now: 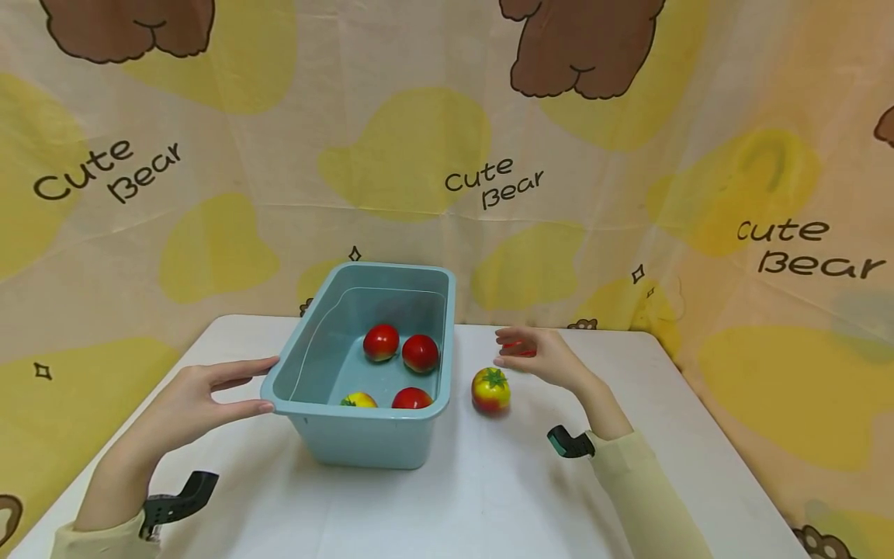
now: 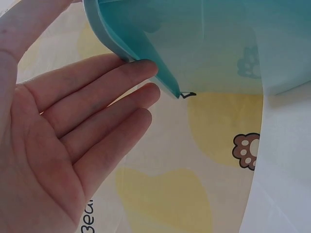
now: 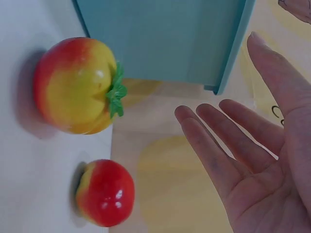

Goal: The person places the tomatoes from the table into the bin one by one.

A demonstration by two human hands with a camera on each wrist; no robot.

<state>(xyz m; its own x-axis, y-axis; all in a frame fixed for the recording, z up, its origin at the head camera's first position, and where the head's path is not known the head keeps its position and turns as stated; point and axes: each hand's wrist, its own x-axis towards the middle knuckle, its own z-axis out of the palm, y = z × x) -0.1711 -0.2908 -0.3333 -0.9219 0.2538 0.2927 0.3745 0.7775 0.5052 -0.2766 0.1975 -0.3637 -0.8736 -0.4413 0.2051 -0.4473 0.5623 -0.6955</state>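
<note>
A light blue plastic bin (image 1: 363, 441) stands on the table, with red tomatoes (image 1: 381, 342) and a yellow one (image 1: 359, 400) inside. My left hand (image 1: 185, 404) touches the bin's near left rim, thumb at the corner and long fingers extended along the outside. Right of the bin sits a yellow-and-red tomato (image 1: 491, 390) with green leaves. Just beyond it, my right hand (image 1: 552, 359) hovers with relaxed, spread fingers over a red tomato (image 1: 520, 348), which they partly hide. Nothing is in the right palm; that red tomato (image 3: 107, 193) lies apart from the fingers in the right wrist view.
The white table (image 1: 503, 497) runs back to a patterned cloth (image 1: 391, 147) with bear prints, which hangs behind and at both sides. The bin's high near wall hides the lower parts of the nearest tomatoes. Black straps with camera mounts (image 1: 571, 442) sit on both wrists.
</note>
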